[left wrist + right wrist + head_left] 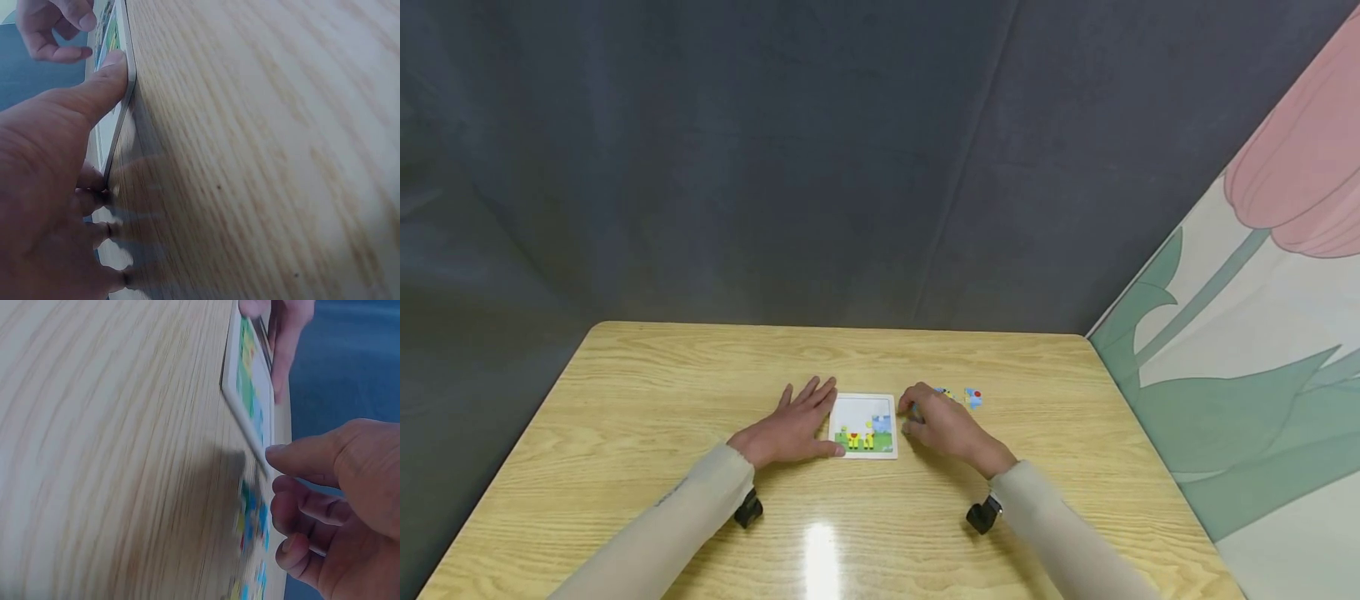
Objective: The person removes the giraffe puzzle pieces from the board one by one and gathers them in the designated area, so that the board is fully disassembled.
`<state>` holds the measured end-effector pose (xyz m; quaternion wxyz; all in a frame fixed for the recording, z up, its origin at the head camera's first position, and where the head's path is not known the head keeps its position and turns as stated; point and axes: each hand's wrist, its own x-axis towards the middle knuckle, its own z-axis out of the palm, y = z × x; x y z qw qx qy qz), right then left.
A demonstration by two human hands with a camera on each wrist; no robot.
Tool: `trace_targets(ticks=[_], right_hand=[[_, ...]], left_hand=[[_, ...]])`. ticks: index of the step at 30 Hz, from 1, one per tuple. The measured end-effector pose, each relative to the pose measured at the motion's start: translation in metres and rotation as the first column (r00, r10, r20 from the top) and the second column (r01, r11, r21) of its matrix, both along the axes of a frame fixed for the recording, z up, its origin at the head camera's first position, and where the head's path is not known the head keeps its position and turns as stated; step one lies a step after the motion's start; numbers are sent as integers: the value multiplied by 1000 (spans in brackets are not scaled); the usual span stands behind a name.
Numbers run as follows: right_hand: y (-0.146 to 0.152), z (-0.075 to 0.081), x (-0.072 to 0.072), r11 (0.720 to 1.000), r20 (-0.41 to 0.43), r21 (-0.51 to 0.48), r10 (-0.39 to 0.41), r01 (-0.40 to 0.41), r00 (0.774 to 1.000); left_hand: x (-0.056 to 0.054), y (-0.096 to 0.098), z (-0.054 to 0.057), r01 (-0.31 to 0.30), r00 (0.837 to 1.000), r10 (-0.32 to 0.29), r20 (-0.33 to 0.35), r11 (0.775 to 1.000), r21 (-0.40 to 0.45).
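A white-framed puzzle tray [863, 457] lies on the wooden table, its lower part filled with green, yellow and pale blue pieces and its upper part bare white. My left hand [797, 423] rests at the tray's left side, fingers spread, thumb on the lower left corner. Just right of the tray, my right hand [951, 425] hovers low over several loose puzzle pieces [252, 519], fingers bent and thumb apart from them. No piece shows between its fingertips in the right wrist view. Another blue piece [973, 397] with a red spot lies beyond that hand.
The light wooden table [662, 392] has a bright glare patch near its front. A dark curtain [775, 167] hangs behind the far edge. To the right stands a wall covering with a tulip print [1247, 400]. Small black wrist cameras [981, 517] sit under both cuffs.
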<state>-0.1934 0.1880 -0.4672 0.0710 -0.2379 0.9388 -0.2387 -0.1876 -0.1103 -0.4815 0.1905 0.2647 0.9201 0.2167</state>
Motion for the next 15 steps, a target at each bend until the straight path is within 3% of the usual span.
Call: trace_targets(ticks=[6,15], right_hand=[[-24,1,1,998,11,26,62,-62,998],[-36,6,0,993,81,82,77,-83,994]], left_hand=[[0,-1,-1,-6,1000,6,5,1000,0],[-2,0,-4,-3,1000,3,-12,1000,1]])
